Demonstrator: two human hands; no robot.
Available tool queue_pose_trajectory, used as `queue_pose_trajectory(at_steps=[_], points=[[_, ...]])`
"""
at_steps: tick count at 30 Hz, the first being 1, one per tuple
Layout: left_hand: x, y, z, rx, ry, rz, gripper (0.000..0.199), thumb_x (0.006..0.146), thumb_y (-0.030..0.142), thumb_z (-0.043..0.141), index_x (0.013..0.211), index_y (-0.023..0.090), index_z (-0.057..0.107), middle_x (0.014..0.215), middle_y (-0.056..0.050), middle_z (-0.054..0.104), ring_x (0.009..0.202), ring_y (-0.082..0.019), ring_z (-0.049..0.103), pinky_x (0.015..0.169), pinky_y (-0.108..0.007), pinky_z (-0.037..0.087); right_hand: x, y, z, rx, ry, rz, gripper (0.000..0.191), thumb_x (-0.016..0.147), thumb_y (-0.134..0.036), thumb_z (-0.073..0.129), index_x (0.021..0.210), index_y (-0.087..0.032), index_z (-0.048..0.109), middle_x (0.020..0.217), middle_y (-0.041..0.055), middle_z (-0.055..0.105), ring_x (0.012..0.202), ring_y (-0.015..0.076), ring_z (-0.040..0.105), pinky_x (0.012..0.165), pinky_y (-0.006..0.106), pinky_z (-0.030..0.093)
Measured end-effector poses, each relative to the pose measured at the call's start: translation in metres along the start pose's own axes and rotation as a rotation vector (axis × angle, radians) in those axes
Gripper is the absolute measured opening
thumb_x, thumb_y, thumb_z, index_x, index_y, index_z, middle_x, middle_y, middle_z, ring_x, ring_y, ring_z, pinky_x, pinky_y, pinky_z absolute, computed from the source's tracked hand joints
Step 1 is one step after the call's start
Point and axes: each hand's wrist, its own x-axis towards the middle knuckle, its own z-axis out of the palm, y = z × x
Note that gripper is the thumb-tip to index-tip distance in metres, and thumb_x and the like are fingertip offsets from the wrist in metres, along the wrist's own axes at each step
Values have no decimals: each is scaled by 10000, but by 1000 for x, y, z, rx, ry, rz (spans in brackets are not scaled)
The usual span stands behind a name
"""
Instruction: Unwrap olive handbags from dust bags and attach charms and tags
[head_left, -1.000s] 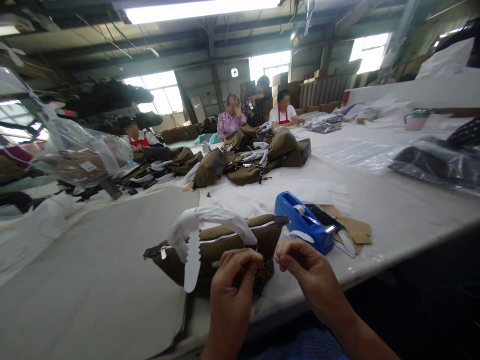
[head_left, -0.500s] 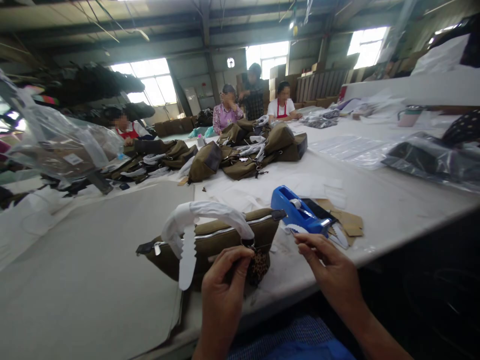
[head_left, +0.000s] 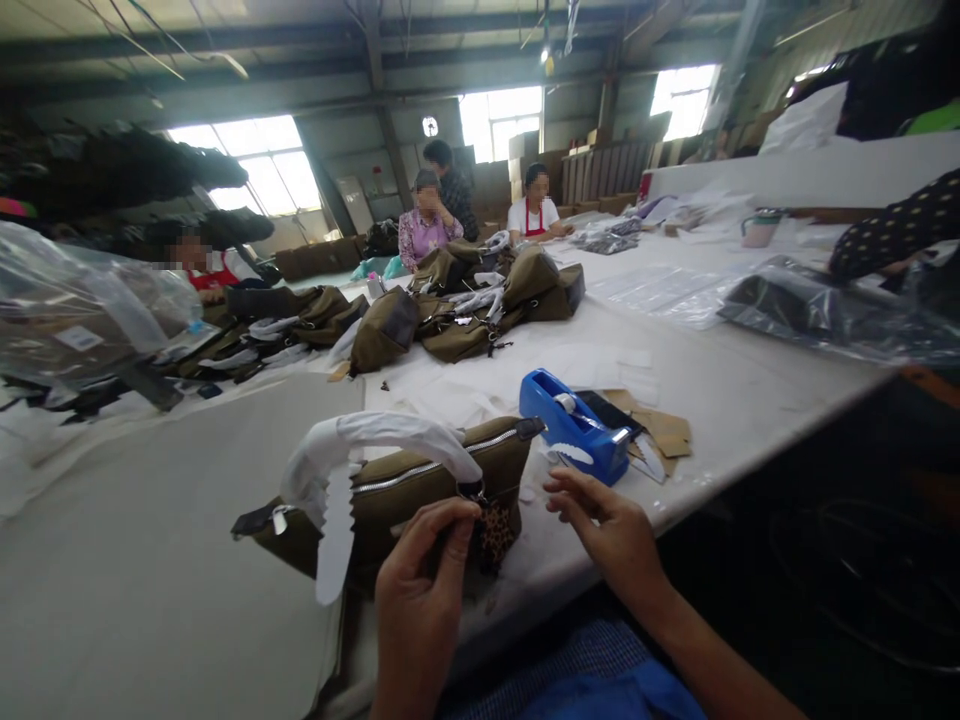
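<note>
An olive-green handbag with a silver zip lies before me, its curved handle wrapped in white paper. A white serrated strip hangs from the handle's left part. My left hand is pinched together at the ring by the handle's right end, beside a leopard-print charm; what lies between the fingertips is too small to make out. To the right, my right hand has its fingers apart, holding nothing visible. Just beyond its fingertips is another white serrated strip, by a blue tape dispenser.
Brown cardboard pieces lie right of the dispenser. A pile of olive bags covers the table further back. Plastic-wrapped dark goods are at the right, near a person's dotted sleeve. Several people sit or stand across the table.
The view has shifted, so the table's things appear further left. My right hand's fingers have parted, and the white strip near them now lies apart from the hand. My left hand keeps its pinch.
</note>
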Motion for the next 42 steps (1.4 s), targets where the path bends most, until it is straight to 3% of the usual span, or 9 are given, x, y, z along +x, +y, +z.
queue_pose_trajectory(at_steps=[3,8,14,17,19,24,29,35,42], points=[[0,0,-1,6,-4,-5,98,917,278,682,938,260,776,941,2,771,916,-162,721,856,-216,568,3,-1,3,75,48,21,207,872,-405,748,955,-218,775,844,51,782,747,232,764,724,331,643],[-1,0,-1,12,3,-5,92,917,269,686,949,278,772,948,23,770,928,-139,716,876,-186,552,4,-9,-1,365,89,168,231,777,-386,852,927,-219,797,836,53,778,737,197,735,717,303,628],[1,1,1,3,-10,19,97,916,253,687,946,296,768,940,48,766,911,-110,712,856,-141,537,7,-29,0,861,-28,355,241,695,-371,928,797,-217,772,923,40,759,529,48,550,391,105,414],[2,-1,2,-3,-19,13,95,915,252,688,941,295,768,936,48,765,906,-108,709,857,-138,531,10,-35,3,1018,-46,428,299,625,-380,970,770,-213,769,703,-17,704,509,33,559,443,81,465],[1,-3,1,-9,-18,4,96,918,258,685,950,295,767,943,48,765,913,-108,706,867,-139,528,13,-35,5,1072,-32,462,329,575,-373,992,780,-218,785,681,-31,701,547,37,614,529,83,531],[2,-1,0,0,-20,19,94,909,257,694,936,306,770,923,60,768,892,-101,712,854,-123,528,17,-34,10,1065,17,428,347,602,-374,980,885,-255,817,950,4,792,819,113,755,772,147,615],[4,0,0,9,-26,32,106,908,246,696,945,315,768,937,68,771,895,-96,718,859,-113,528,16,-33,13,964,-9,323,374,698,-314,939,1046,-295,804,1177,29,761,1105,178,716,870,160,596],[4,-6,0,12,-24,62,131,918,225,686,966,321,760,952,73,763,911,-88,712,874,-110,523,15,-31,16,831,71,310,262,663,-361,950,875,-265,830,977,49,797,874,188,766,672,177,627],[2,-2,5,33,-28,118,192,914,174,688,988,329,773,1017,55,737,944,-87,704,851,-116,530,6,-34,26,749,-160,232,187,792,-372,866,913,-235,824,754,37,742,668,118,685,575,166,573]])
